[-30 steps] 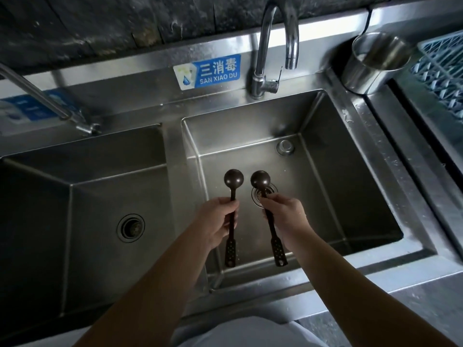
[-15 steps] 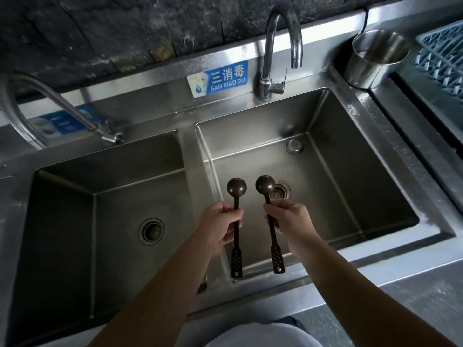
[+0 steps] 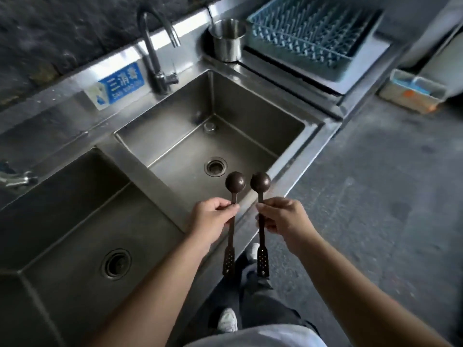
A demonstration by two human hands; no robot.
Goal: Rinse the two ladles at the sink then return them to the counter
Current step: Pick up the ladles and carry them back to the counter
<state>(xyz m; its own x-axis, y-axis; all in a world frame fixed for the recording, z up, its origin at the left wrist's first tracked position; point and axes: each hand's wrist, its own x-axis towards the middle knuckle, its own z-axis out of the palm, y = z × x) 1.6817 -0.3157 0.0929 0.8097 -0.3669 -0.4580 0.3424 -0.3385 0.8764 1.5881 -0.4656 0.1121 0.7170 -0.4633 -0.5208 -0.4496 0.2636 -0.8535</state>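
Two small dark brown ladles with round bowls and perforated handle ends are held side by side. My left hand (image 3: 213, 216) grips the left ladle (image 3: 235, 182) by its thin stem. My right hand (image 3: 283, 216) grips the right ladle (image 3: 260, 182) the same way. Both bowls hover over the front right corner of the right sink basin (image 3: 175, 126), near its drain (image 3: 215, 167). The handle ends hang over the sink's front rim and the floor. The tap (image 3: 156, 46) above the basin runs no water.
A second basin (image 3: 75, 221) lies to the left. Behind the right basin stand a steel cup (image 3: 228, 40) and a blue dish rack (image 3: 308, 36) on the steel counter (image 3: 333, 113). A box (image 3: 413, 91) sits on the grey floor at right.
Both hands with the ladles have drawn back from over the drain toward the basin's front right corner. The view has swung right, showing the floor and the rack.
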